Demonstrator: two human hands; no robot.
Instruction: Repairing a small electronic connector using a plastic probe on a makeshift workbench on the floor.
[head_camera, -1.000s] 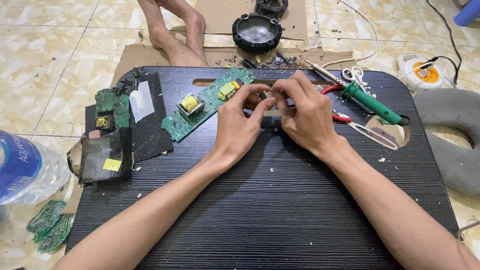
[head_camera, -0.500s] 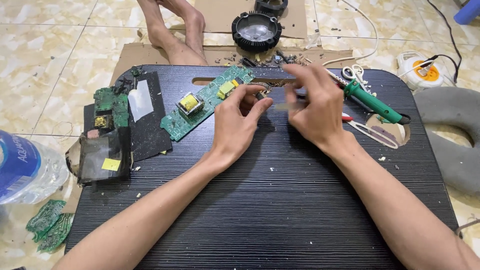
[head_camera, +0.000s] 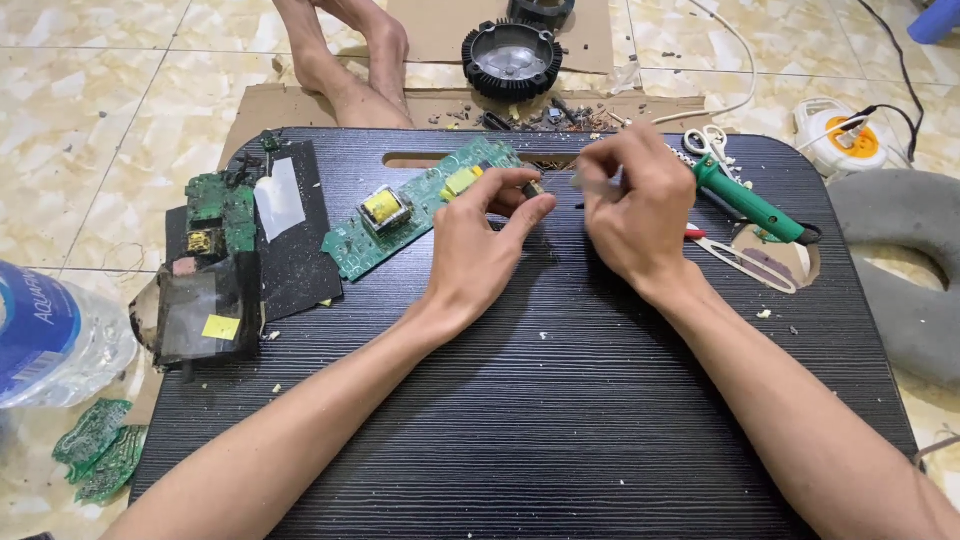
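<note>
Since the earlier frames the hands have separated: the right hand (head_camera: 630, 205) has drawn away to the right, leaving a gap where both previously met over one small part. Left hand (head_camera: 485, 245) pinches a small dark component (head_camera: 533, 188) between thumb and fingertips; the part is too small to identify, and its long axis cannot be told. Right hand is clenched, fingers curled inward, apparently nipping a thin pale sliver at its fingertips; what it is cannot be resolved. The component sits just beside the right end of a long green circuit board (head_camera: 420, 205), a flat rigid strip carrying a yellow-topped block transformer and a second yellow part. The board's long axis runs diagonally, low end toward the near left, high end toward the far right. Everything rests on a black table (head_camera: 560, 420) with a fine ribbed wood-grain texture, rounded corners and a slot handle at its far edge. Right of the hands lies a green-handled soldering iron (head_camera: 750, 203), near white scissors (head_camera: 708, 142). At the left are a smaller green board (head_camera: 222, 210) on black sheet and a glossy dark film piece (head_camera: 200, 315) with a yellow sticker. A ribbed round black housing (head_camera: 511, 58) sits beyond the table.
</note>
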